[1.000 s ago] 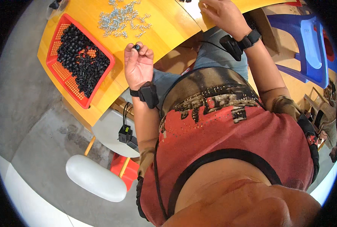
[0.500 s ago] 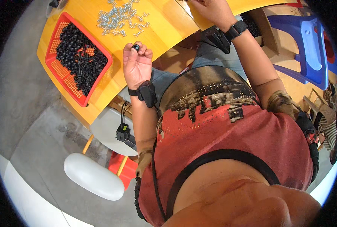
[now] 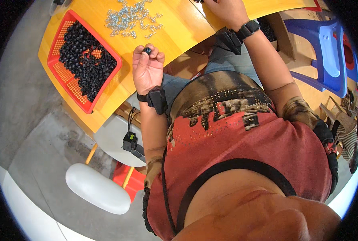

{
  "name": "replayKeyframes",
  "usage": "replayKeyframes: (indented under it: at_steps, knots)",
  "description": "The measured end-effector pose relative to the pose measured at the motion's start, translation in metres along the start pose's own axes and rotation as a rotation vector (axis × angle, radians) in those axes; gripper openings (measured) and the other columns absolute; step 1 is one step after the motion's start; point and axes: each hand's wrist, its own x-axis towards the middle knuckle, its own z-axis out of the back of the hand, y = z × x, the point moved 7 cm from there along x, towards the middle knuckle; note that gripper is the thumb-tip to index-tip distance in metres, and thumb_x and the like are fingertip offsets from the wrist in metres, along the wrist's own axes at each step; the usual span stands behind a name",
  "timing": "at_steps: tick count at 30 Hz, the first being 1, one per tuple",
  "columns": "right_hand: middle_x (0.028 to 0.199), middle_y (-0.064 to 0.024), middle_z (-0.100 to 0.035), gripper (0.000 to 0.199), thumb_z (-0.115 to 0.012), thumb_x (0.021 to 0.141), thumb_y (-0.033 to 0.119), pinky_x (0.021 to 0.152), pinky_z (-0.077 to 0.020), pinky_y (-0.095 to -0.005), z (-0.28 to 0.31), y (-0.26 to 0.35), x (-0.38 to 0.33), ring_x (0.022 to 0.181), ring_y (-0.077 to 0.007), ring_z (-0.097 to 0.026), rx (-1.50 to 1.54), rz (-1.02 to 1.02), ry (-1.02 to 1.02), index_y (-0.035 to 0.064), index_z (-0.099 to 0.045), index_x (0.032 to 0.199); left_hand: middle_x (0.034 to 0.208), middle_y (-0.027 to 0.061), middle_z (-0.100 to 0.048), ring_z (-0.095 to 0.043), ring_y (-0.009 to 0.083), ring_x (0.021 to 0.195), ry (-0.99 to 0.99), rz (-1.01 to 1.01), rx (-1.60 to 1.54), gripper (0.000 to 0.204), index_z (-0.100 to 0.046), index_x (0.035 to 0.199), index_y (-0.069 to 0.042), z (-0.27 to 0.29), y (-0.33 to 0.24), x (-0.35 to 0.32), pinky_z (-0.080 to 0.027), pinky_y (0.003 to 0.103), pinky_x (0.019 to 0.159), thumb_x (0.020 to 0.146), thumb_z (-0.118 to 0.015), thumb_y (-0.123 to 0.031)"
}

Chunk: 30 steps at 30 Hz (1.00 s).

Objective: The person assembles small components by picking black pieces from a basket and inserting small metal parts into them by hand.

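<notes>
My left hand [image 3: 148, 74] is raised palm up beside the table's near edge. Its thumb and fingertips pinch a small black round plastic piece [image 3: 147, 50] with a hole in its end. At the top edge, my right hand [image 3: 230, 15] reaches over the table, its fingers bent and partly cut off by the frame. Something small and dark shows at its fingertips, too little to name. A red mesh basket [image 3: 116, 72] of small black plastic parts [image 3: 82, 56] stands left of my left hand. Loose small silvery screws [image 3: 126, 18] lie spread beyond that hand.
The yellow table [image 3: 179, 28] curves across the top. To the right stands a blue plastic chair [image 3: 329, 52], with a cardboard box [image 3: 281, 36] under the table edge. A white-topped seat [image 3: 98, 188] and a black device with cables [image 3: 130, 141] are at lower left.
The view has shifted slightly. My left hand keeps its pinch on the small black piece. My right hand has moved slightly up, its fingers further cut off by the top edge.
</notes>
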Motion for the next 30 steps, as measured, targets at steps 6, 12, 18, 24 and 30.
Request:
replayKeyframes:
  at_steps: [6, 12, 18, 24, 30]
  knots:
    - [0.077, -0.0256, -0.063, 0.024, -0.061, 0.082, 0.019, 0.066, -0.0498, -0.0487, 0.000, -0.004, 0.004, 0.072, -0.0418, -0.062, 0.053, -0.065, 0.070, -0.0034, -0.069, 0.077, 0.102, 0.0037, -0.057, -0.051, 0.0131, 0.086, -0.010, 0.008, 0.020, 0.018, -0.066, 0.108, -0.012, -0.006, 0.002, 0.000, -0.045, 0.031, 0.083, 0.091, -0.069, -0.007]
    - [0.078, -0.0241, -0.065, 0.022, -0.063, 0.082, 0.017, 0.068, -0.0513, -0.0459, 0.004, -0.010, 0.000, 0.075, -0.0401, -0.063, 0.004, -0.015, 0.001, -0.0026, -0.072, 0.081, 0.102, 0.0035, -0.056, -0.050, 0.0130, 0.087, 0.010, 0.025, 0.017, 0.018, -0.065, 0.108, -0.013, -0.007, 0.003, -0.001, -0.044, 0.031, 0.083, 0.091, -0.069, -0.008]
    - [0.080, -0.0225, -0.067, 0.019, -0.063, 0.081, 0.015, 0.069, -0.0520, -0.0436, 0.005, -0.008, 0.002, 0.077, -0.0384, -0.064, 0.048, -0.017, -0.036, -0.0026, -0.071, 0.080, 0.103, 0.0038, -0.057, -0.050, 0.0133, 0.087, 0.019, 0.027, 0.020, 0.018, -0.065, 0.108, -0.013, -0.007, 0.003, 0.000, -0.044, 0.032, 0.084, 0.091, -0.069, -0.009]
    - [0.077, -0.0202, -0.066, 0.017, -0.065, 0.082, 0.014, 0.068, -0.0520, -0.0432, 0.006, -0.022, -0.002, 0.075, -0.0371, -0.064, 0.011, 0.000, -0.076, -0.0017, -0.070, 0.081, 0.104, 0.0047, -0.056, -0.050, 0.0137, 0.087, 0.013, 0.029, 0.023, 0.018, -0.065, 0.109, -0.012, -0.007, 0.004, -0.001, -0.044, 0.032, 0.083, 0.091, -0.069, -0.009]
    - [0.078, -0.0180, -0.063, 0.016, -0.068, 0.084, 0.015, 0.067, -0.0517, -0.0423, 0.004, -0.009, -0.015, 0.074, -0.0358, -0.062, 0.124, 0.098, 0.013, -0.0004, -0.071, 0.085, 0.107, 0.0077, -0.061, -0.055, 0.0150, 0.089, 0.052, 0.030, -0.020, 0.018, -0.066, 0.110, -0.011, -0.004, 0.002, 0.000, -0.046, 0.034, 0.085, 0.093, -0.067, -0.008]
